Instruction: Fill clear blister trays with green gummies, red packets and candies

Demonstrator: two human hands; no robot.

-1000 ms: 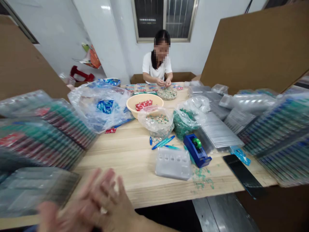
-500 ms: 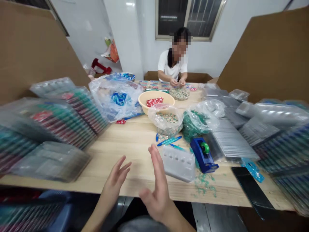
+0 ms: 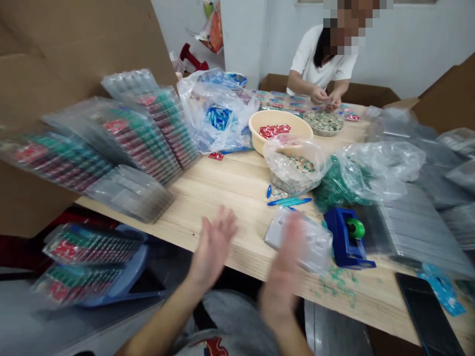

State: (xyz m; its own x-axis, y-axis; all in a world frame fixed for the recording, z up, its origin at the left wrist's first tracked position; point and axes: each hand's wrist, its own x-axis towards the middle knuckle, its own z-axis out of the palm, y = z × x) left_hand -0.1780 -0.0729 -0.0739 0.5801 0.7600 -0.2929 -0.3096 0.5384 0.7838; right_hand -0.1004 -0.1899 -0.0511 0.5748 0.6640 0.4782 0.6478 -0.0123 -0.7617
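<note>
My left hand hovers over the front edge of the wooden table, palm turned inward, fingers spread and holding nothing. To its right, my right hand is raised and smeared by motion; its fingers look stretched out, with nothing visible in them. Behind that hand lies a whitish plastic tray with small slots, partly covered by it. Just beyond the tray rest several blue and turquoise pens. A blue tape dispenser with a green roll stands right of the tray.
Packed blister packs stand stacked at left, more on a blue stool. A yellow bowl, bags of small parts and green pieces fill the middle. A black phone lies front right. A co-worker sits opposite.
My view has swung left and down, bringing the stool's blister packs into fuller sight. Both hands remain raised and without anything in them; the right one now overlaps the tray.
</note>
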